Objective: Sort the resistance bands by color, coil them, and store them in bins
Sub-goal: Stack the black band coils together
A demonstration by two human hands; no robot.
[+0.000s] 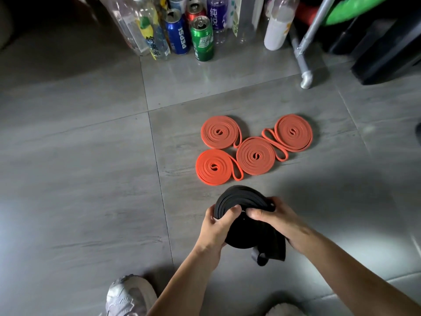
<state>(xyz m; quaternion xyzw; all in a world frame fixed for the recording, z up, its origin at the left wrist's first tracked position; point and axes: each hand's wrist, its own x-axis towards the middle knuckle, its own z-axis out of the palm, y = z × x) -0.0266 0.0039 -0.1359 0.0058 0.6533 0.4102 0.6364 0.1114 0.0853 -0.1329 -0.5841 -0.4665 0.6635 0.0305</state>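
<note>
Four orange coiled bands (255, 156) lay flat on the grey floor (91, 156), clustered and touching near the middle of a tile, each with a short loose loop at its rim. Just on the near side of them, both hands gripped a black coiled band (241, 198). The left hand (216, 226) curled round its left rim, and the right hand (273, 217) clamped over its right side (a black tail loop dangled beneath). Cans (201, 38) and bottles (145, 28) stood along the floor's far edge.
</note>
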